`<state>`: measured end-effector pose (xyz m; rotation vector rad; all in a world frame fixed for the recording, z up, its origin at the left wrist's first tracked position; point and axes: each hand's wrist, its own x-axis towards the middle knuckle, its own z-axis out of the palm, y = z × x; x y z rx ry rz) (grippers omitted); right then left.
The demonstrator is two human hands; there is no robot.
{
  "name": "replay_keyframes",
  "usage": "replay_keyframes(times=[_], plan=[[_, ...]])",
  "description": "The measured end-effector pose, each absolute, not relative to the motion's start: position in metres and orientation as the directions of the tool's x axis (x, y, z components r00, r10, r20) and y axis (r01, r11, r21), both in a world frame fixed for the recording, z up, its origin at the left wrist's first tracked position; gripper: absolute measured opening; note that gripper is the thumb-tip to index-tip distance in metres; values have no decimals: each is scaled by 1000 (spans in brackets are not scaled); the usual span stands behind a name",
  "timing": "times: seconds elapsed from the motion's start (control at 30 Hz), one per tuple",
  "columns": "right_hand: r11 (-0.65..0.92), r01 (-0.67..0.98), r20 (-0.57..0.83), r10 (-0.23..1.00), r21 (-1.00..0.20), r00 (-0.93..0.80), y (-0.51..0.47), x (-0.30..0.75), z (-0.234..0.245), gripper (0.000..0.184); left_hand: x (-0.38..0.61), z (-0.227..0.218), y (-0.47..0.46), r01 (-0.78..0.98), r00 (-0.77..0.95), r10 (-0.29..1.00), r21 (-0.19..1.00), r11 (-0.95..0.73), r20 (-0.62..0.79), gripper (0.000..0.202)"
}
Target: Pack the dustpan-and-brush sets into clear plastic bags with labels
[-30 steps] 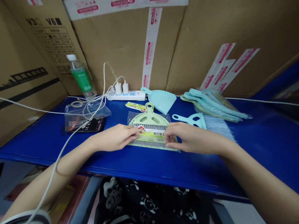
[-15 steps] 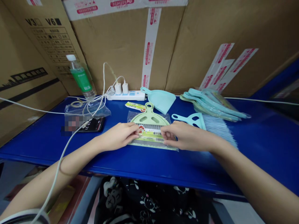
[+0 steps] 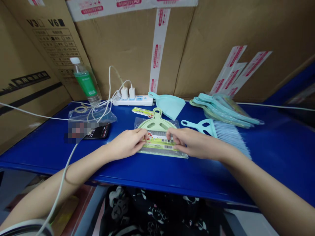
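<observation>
A green dustpan and brush set [image 3: 157,124] lies flat in a clear plastic bag in front of me, its handle pointing away. A yellow-green label [image 3: 159,144] with printed characters crosses it, and grey bristles show above the label. My left hand [image 3: 131,141] is closed on the set's left edge, thumb and fingers at the end of the label. On the right edge, my right hand [image 3: 190,141] has curled fingers on the bag, with the index finger over the label's upper part. Fingertip contact under the right hand is partly hidden.
A light-blue brush [image 3: 206,126] and dustpan [image 3: 169,105] lie nearby; several bagged sets [image 3: 223,109] are stacked at the back right. A loose label [image 3: 142,112], power strip [image 3: 137,101], bottle [image 3: 86,82], phone [image 3: 98,131] and white cable [image 3: 71,152] are further left. Cardboard boxes [image 3: 128,49] stand behind.
My right hand's fingers have shifted and spread a little, its index finger further left, uncovering more of the label's right end. My left hand has barely moved. The set stays in place.
</observation>
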<state>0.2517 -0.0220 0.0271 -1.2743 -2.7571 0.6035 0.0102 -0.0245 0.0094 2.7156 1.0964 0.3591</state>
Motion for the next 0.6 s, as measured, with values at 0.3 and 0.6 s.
replay_keyframes(times=[0.3, 0.6], plan=[[587, 768, -65, 782, -257, -620, -26, 252, 22, 28, 5, 7, -21, 610, 762, 592, 15, -792, 261, 21], [547, 836, -54, 834, -45, -549, -27, 252, 25, 30, 8, 9, -21, 490, 870, 477, -111, -865, 126, 47]])
